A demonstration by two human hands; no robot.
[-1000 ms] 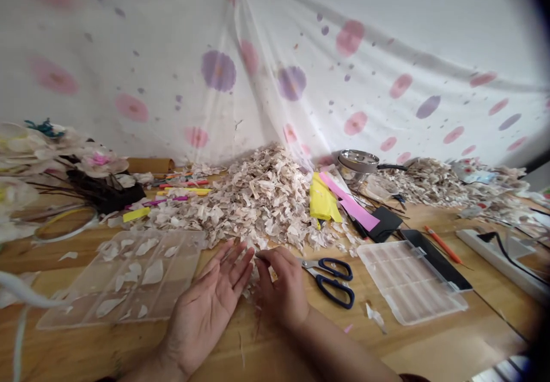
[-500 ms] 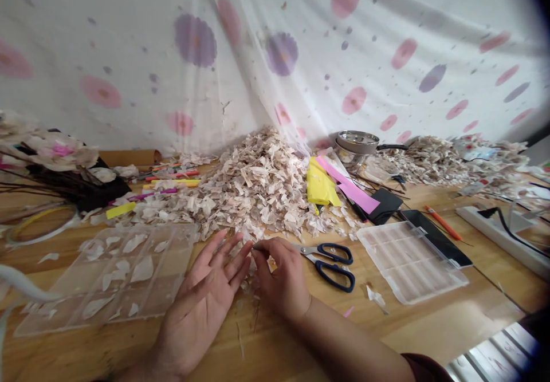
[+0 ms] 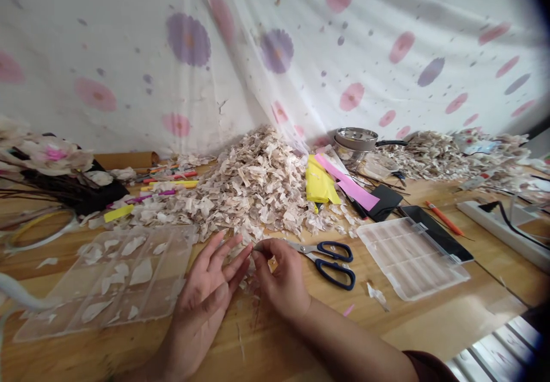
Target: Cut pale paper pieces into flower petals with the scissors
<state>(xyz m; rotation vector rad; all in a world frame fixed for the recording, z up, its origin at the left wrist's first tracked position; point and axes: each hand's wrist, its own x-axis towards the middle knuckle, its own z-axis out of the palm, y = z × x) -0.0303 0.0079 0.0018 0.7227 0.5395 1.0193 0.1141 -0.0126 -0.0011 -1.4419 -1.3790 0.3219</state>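
Observation:
My left hand is palm up with its fingers stretched out, in front of the heap of pale dried flakes. My right hand is closed in a pinch, thumb against forefinger, right at the left fingertips. Whatever lies in that pinch is too small or hidden to make out. Behind and right of the right hand lie scissors with dark blue handles, blades partly hidden by that hand. Left of my left hand, a clear compartment tray carries several loose white pieces.
At right are a second clear compartment box, an orange pen and a white power strip. Yellow paper, a pink strip and a metal pot stand behind. A paper-like flower is at far left.
My left thumb has lifted and swung inward over the palm, toward the fingers. The right hand keeps its pinch at nearly the same spot. The view has shifted slightly.

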